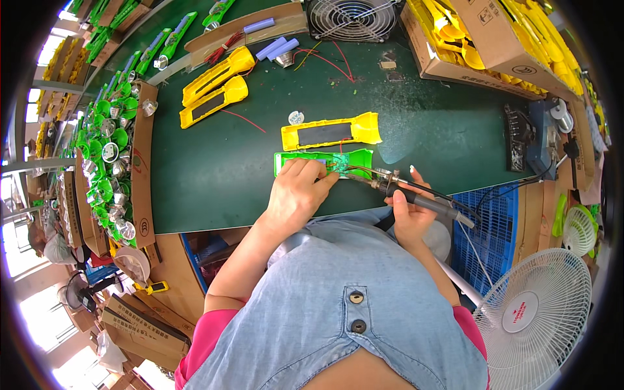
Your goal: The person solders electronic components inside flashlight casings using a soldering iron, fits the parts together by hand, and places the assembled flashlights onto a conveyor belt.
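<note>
A green flashlight housing half [361, 158] lies at the near edge of the green table, with a small circuit board [340, 162] and a purple battery partly showing inside. My left hand [298, 190] rests over its left part, fingertips pinched together beside the board; what they grip is hidden. My right hand [413, 211] is wrapped round a soldering iron [429, 203] with a thin metal tube along it. The iron's tip points left at the board, close to my left fingertips. Just beyond lies a yellow housing half [331, 132] with a dark strip in it.
Two more yellow housings [214, 101], purple batteries [279, 49] and red wires lie farther back. A box of green flashlight parts [144, 175] stands left, boxes of yellow parts [448, 65] back right. A solder spool [560, 112] and a white fan [533, 318] are right.
</note>
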The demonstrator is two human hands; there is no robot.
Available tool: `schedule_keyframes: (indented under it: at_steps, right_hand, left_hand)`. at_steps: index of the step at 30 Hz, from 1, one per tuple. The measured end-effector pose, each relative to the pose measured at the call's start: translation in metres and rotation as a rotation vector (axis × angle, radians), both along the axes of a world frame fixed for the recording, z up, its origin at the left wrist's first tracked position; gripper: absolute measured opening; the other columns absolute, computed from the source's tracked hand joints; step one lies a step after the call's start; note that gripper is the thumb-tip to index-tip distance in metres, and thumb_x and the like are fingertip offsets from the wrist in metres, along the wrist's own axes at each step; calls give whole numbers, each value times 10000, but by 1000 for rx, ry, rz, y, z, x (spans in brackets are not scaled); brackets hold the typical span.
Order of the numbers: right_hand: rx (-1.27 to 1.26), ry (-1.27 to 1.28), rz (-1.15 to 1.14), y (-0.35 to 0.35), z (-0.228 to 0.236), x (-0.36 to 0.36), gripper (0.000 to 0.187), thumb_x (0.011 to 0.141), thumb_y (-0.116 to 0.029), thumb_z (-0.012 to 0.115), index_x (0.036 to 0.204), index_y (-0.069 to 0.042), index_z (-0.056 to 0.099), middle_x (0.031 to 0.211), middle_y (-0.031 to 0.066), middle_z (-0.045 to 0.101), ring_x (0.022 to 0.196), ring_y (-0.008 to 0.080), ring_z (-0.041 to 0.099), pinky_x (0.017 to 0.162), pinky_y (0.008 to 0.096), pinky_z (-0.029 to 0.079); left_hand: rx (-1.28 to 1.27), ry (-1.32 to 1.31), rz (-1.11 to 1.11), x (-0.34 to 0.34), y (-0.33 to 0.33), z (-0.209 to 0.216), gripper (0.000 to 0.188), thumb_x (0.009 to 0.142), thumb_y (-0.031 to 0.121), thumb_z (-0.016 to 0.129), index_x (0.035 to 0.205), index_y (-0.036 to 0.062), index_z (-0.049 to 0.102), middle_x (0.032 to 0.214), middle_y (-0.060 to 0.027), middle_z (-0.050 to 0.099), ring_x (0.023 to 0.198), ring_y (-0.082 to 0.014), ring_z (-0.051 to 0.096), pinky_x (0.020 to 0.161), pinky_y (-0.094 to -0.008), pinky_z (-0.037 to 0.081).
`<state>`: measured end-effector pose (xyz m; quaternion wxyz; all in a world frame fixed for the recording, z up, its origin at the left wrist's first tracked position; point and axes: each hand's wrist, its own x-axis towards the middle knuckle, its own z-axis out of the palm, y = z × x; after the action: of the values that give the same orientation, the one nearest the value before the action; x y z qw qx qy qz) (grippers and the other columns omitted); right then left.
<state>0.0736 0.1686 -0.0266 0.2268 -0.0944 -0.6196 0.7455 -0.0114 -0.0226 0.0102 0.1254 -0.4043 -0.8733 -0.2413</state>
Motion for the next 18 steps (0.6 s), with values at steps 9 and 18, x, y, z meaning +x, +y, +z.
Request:
schedule_keyframes:
  at_steps: [9, 18]
  right_hand:
    - [-59, -55, 13, 2, -4, 4, 202, 767, 36, 596, 957, 64, 534, 1283, 189, 356, 753, 169, 615, 625, 245, 549]
    - [-20, -9, -158, 26, -3, -5, 211, 803, -2, 569, 990, 79, 514, 1234, 221, 432, 645, 175, 624, 561, 238, 530]
  left_hand:
    - [-5, -7, 10, 0, 2, -1, 243, 601, 30, 663, 833, 100, 651, 717, -17, 501, 653, -181, 515, 591, -316, 419]
    - [31, -51, 37, -1, 5, 0, 235, 627, 30, 666, 853, 92, 653, 742, -37, 528, 685, -195, 535, 629, -309, 431]
